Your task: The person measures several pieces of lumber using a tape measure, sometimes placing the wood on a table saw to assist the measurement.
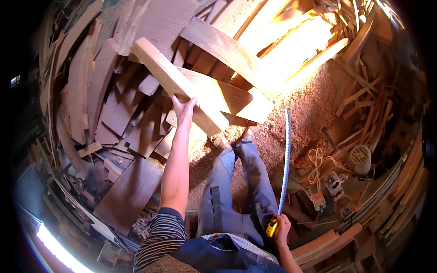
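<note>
1. The left hand [183, 109] is clamped on the near half of a long squared pale wooden beam [175, 79], thumb and fingers spread along its lower edge.
2. The beam slants across the timber pile at the left edge of the brown sawdust-covered floor [314, 107]; its near end shows just beyond the person's shoes. Whether it also rests on the wood beneath cannot be told.
3. The right hand [282, 227], well apart from the left, is closed around a yellow-and-black tape measure [271, 227] beside the right thigh.
4. Its narrow pale metal blade [286, 159] is drawn out, standing away from the case in a slight curve, its tip apart from the beam.
5. Beyond the beam, a broad curved brown board [223, 50] lies over other planks, partly in strong glare.
6. Toward the floor's right edge sit a rounded cream-coloured housing with a slotted grille [359, 157] and, just beside it, a looped pale cord [316, 161]. Loose wooden offcuts [364, 102] border that edge farther off.
</note>
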Demonstrator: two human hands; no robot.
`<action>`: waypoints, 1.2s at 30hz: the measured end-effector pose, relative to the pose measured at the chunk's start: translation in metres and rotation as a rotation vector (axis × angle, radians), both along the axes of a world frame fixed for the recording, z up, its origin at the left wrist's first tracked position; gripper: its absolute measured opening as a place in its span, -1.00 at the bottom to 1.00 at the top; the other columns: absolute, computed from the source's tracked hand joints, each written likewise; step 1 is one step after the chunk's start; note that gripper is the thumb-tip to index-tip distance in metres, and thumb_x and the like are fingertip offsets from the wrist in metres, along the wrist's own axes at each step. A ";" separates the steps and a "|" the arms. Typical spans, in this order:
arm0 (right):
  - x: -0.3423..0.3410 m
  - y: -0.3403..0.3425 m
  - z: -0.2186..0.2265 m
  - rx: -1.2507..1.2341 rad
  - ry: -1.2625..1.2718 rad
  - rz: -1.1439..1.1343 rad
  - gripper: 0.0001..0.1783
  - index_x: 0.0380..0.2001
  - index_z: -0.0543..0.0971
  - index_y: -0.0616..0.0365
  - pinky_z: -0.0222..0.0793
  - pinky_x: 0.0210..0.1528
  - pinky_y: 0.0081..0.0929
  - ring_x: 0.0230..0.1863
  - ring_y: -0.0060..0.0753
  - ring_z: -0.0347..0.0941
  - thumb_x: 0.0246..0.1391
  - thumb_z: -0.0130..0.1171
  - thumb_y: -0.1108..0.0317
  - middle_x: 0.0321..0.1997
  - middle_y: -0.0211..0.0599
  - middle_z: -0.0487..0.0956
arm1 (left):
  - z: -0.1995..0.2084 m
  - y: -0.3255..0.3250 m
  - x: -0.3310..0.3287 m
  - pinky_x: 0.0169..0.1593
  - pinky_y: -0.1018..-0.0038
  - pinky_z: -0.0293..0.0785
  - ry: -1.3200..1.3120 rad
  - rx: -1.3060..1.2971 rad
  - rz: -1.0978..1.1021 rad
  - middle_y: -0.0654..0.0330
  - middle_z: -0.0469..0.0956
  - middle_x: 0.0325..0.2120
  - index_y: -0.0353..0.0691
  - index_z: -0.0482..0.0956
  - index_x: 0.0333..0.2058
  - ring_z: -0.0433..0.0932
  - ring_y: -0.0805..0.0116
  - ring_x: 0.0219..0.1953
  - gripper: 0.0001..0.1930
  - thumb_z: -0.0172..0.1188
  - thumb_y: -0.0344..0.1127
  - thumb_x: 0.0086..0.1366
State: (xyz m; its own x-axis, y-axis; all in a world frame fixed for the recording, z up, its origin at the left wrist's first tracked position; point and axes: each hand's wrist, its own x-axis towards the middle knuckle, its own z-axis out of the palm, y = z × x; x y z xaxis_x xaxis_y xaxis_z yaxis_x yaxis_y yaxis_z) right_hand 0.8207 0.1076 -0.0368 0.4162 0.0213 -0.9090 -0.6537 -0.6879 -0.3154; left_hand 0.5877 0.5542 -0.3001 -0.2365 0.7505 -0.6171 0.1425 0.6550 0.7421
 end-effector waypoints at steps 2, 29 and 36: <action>-0.002 -0.004 -0.004 0.047 0.022 0.016 -0.80 -0.37 0.58 0.25 0.42 -0.49 -0.52 -0.58 -0.51 0.45 0.24 0.07 0.35 -0.52 -0.37 0.54 | 0.056 -0.026 -0.022 0.36 0.21 0.24 -0.179 0.034 -0.021 -0.17 0.26 0.27 -0.31 -0.11 0.47 0.30 0.05 0.30 0.13 0.44 -0.20 0.06; -0.104 0.196 0.089 0.342 0.526 0.502 -0.76 -0.28 0.57 0.29 0.54 -0.46 -0.22 -0.51 -0.14 0.56 0.21 0.14 0.28 -0.42 -0.12 0.58 | 0.346 -0.289 -0.135 -0.03 0.20 0.64 -0.896 0.338 -0.091 0.12 0.61 -0.11 -0.25 0.48 0.13 0.64 0.24 -0.07 -0.28 0.10 0.29 0.29; -0.129 0.183 0.140 0.279 0.545 0.579 -0.70 -0.22 0.59 0.21 0.44 -0.62 -0.33 -0.51 -0.23 0.59 0.20 0.14 0.17 -0.45 -0.18 0.60 | 0.327 -0.289 -0.146 -0.04 0.18 0.64 -0.930 0.298 -0.063 0.12 0.61 -0.11 -0.25 0.48 0.14 0.64 0.23 -0.07 -0.26 0.10 0.32 0.28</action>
State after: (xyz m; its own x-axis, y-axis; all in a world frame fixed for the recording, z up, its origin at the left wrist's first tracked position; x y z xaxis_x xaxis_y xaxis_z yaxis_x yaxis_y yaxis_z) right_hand 0.6913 0.2902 0.1033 -0.2255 0.3502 -0.9091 -0.3321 -0.9049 -0.2662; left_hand 0.4413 0.2656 0.0269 0.2944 0.9003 -0.3205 -0.5549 0.4341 0.7097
